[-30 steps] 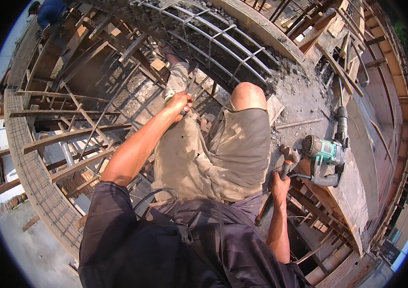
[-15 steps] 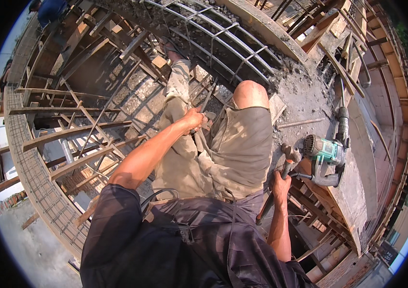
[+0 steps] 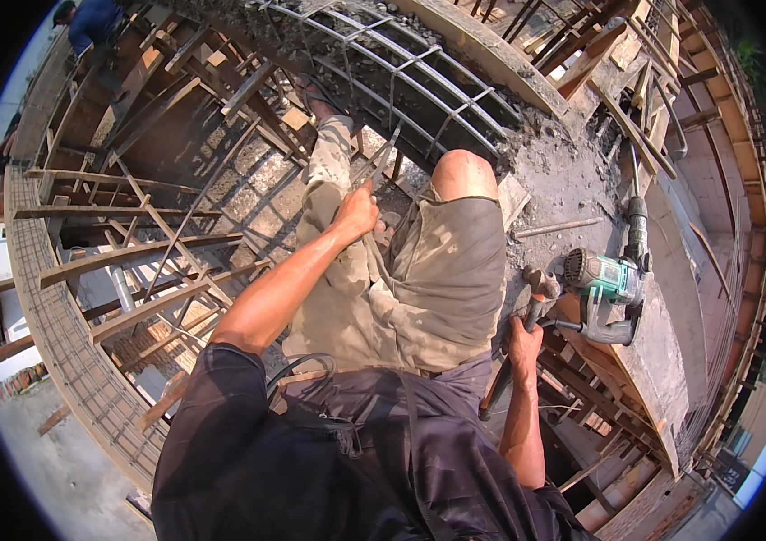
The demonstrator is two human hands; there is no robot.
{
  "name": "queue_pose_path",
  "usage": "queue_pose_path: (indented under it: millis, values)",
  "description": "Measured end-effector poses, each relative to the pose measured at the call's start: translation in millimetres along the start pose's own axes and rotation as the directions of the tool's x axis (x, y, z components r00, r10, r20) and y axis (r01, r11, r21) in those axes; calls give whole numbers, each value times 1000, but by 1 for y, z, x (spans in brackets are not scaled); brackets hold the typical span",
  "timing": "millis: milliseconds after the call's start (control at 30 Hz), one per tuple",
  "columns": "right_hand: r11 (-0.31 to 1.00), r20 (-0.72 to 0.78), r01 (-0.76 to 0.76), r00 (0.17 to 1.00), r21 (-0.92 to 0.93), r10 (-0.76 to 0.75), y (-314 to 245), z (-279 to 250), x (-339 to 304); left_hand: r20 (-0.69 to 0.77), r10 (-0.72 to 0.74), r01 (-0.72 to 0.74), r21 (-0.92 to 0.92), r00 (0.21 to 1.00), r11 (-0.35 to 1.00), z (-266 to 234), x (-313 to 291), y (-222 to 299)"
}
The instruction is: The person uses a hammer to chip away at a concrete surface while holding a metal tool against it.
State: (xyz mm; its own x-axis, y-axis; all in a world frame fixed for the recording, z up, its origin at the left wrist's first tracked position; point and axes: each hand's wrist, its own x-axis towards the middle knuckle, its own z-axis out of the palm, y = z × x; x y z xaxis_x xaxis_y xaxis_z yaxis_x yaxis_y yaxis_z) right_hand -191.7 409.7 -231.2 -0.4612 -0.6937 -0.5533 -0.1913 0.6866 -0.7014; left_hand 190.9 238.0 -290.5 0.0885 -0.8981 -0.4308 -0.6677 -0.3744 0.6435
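Note:
My left hand (image 3: 357,215) is closed round a slim steel chisel (image 3: 387,155), over my lap between the knees. The chisel slants away from me, its far end near the rebar cage (image 3: 442,77). At my right hip, my right hand (image 3: 525,343) grips a hammer (image 3: 542,287) high on the handle, just under the head. The handle runs down behind the hand toward my side. Right of the hammer lies a green-and-grey demolition hammer drill (image 3: 610,278) with its long bit pointing away, touched by neither hand.
A loose steel rod (image 3: 559,227) lies on the rough concrete (image 3: 563,185) to my right. Timber props (image 3: 139,261) cross an open drop on the left, beside a curved mesh-covered ledge (image 3: 58,288). Another person (image 3: 94,22) is at the far left.
My left hand has moved slightly away from me with the chisel, whose far end now reaches closer to the rebar. My right hand keeps hold of the hammer; the view has shifted a little.

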Motion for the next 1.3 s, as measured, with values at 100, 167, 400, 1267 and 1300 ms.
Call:
queue_pose_path:
  millis: [100, 167, 400, 1267, 1300]
  values:
    - [999, 17, -4, 1000, 49, 3, -11, 3, -7, 113, 9, -20, 99, 994, 995, -6, -3, 15]
    - [998, 16, -12, 1000, 63, 11, -14, 5, -9, 169, 13, -32, 107, 985, 994, -7, -10, 8]
    - [1000, 10, -14, 1000, 5, 14, -20, 4, -9, 161, 0, 13, -79, 987, 997, -19, -24, -21]
    - [1000, -17, 9, 1000, -17, -10, -12, 4, -7, 13, -36, 34, 124, 999, 992, -20, 17, -8]
    - [1000, -14, -2, 1000, -9, 1, -11, 5, -6, 36, -32, 25, 175, 999, 984, -16, 24, -7]
